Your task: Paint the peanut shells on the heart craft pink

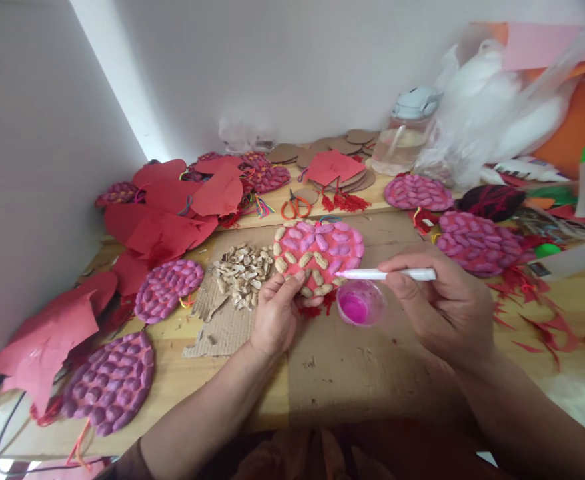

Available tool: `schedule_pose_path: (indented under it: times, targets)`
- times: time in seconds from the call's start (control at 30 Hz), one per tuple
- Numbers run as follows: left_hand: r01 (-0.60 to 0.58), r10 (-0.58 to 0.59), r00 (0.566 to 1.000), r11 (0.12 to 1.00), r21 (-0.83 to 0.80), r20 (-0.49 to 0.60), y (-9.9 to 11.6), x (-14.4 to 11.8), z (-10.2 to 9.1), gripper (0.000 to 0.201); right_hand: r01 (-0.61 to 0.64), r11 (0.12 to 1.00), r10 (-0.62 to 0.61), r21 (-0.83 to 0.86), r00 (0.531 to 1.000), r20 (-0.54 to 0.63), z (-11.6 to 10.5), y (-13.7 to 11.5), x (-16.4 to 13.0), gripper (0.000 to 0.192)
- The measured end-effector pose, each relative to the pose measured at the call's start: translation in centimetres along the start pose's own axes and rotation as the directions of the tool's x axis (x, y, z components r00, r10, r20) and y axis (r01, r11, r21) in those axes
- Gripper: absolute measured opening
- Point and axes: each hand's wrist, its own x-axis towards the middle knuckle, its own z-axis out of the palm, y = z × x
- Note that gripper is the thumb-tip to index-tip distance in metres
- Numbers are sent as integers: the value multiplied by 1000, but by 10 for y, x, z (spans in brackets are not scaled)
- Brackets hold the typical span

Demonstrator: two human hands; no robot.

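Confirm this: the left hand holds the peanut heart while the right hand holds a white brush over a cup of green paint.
Not quite. The head view shows the cup holds pink paint, not green. The rest stands: left hand holds the peanut heart, right hand holds the white brush.

Paint cup (pixel 360 305) right of peanut pile (pixel 242 270)

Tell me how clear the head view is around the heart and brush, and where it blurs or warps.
Head view: the heart, the brush and paint cup are sharp under soft, even light; the plastic bag at top right is smeared and washed out; the table edges bend with wide-angle distortion.
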Motion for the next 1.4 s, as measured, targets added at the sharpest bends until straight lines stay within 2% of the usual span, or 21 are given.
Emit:
schedule_pose_path:
  times: [0.3, 0.4, 0.5, 0.7, 0.9, 1.1, 1.4]
  targets:
    - [-12, 12, 1000, 1000, 12, 15, 1, -1, 1, 34, -2, 997, 4, -76, 1000, 30, 0, 1, -2, 11]
    - [-14, 14, 1000, 1000, 28, 4, 1, -2, 1, 32, 9, 996, -9, -91, 1000, 8, -1, 3, -2, 11]
    - [-21, 21, 1000, 999, 28, 3, 1, -2, 1, 31, 16, 996, -16, -91, 1000, -9, -2, 5, -2, 13]
    - [-28, 28, 1000, 998, 50, 13, 1, -2, 0, 34, 43, 995, -40, -88, 998, 41, -1, 4, -2, 12]
    - [-39, 38, 999, 998, 50, 21, 1, -2, 1, 35, 85, 990, -86, -110, 996, 2, -1, 2, -1, 11]
    - [-50, 49, 999, 997, 61, 22, 3, -4, 3, 36, 93, 991, -91, -98, 996, 23, -1, 3, -2, 16]
    - [-29, 28, 999, 998, 50, 24, 3, -3, 3, 38, 86, 990, -101, -110, 986, -135, -1, 4, 0, 18]
